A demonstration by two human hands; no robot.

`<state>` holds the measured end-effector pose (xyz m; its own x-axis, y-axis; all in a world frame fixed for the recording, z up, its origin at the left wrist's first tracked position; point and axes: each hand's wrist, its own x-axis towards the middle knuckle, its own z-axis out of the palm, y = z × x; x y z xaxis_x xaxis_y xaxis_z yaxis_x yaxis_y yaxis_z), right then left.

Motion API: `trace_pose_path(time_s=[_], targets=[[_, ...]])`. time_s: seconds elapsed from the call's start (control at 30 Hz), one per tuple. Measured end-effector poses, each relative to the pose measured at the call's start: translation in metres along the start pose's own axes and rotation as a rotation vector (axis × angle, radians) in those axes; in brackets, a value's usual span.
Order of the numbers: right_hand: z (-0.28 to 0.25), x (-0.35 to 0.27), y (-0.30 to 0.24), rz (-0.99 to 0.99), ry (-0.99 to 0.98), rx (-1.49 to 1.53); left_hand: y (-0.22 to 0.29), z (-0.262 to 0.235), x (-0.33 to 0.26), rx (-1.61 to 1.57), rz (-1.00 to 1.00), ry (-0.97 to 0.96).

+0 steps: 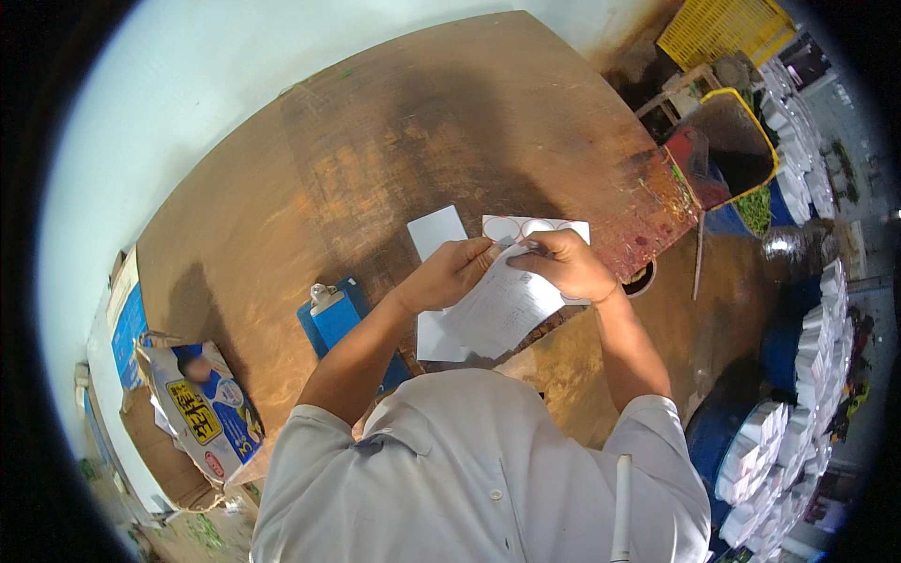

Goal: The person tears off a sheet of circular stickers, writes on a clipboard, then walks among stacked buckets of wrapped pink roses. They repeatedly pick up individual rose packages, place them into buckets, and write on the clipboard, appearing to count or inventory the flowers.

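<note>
White shirt (469, 469); both hands pinch paper sheet (502, 305), possibly printed.

1. The far and left parts of the wooden table (375, 141) lie bare, with open passage there.
2. Near centre, white sheets (436, 230) and a sticker sheet (554, 225) cover the surface beside both hands.
3. A blue clipboard (338, 324) blocks the near-left approach.
4. The right edge is crowded by a red bin (723, 150), a yellow crate (723, 33) and stacked white packs (798, 413).
5. A printed bag (202, 408) stands at lower left.
</note>
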<state>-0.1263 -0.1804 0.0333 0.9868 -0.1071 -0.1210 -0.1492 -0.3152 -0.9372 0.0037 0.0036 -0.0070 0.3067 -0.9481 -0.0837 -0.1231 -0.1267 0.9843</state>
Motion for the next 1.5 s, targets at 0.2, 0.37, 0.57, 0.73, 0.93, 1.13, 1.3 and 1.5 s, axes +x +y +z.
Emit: trace_pose_path(time_s=[0.2,0.37,0.57,0.73,0.93,1.13,1.3,1.5], targets=[[-0.017,-0.001,0.007,-0.017,0.119,0.350,-0.016,-0.025,-0.019,-0.082,-0.155,-0.074],[-0.043,-0.002,0.010,0.070,0.210,0.227,-0.023,-0.024,-0.008,0.334,-0.001,-0.060],[-0.081,-0.010,-0.045,0.093,0.189,-0.072,-0.014,-0.007,0.017,0.209,0.070,0.108],[-0.104,-0.019,-0.073,-0.216,0.315,-0.397,0.011,-0.002,0.015,0.114,0.188,0.184],[-0.139,-0.014,-0.034,-0.178,0.794,0.100,0.001,-0.001,-0.003,-0.044,0.065,0.263],[-0.095,-0.028,-0.015,-0.223,0.300,0.548,-0.004,-0.017,0.001,0.111,0.005,0.233],[-0.027,0.020,-0.019,-0.406,0.070,-0.250,0.000,-0.007,0.014,-0.065,0.104,0.121],[-0.015,0.022,-0.025,-0.313,-0.070,-0.269,-0.014,-0.004,-0.012,-0.315,-0.195,0.184]])
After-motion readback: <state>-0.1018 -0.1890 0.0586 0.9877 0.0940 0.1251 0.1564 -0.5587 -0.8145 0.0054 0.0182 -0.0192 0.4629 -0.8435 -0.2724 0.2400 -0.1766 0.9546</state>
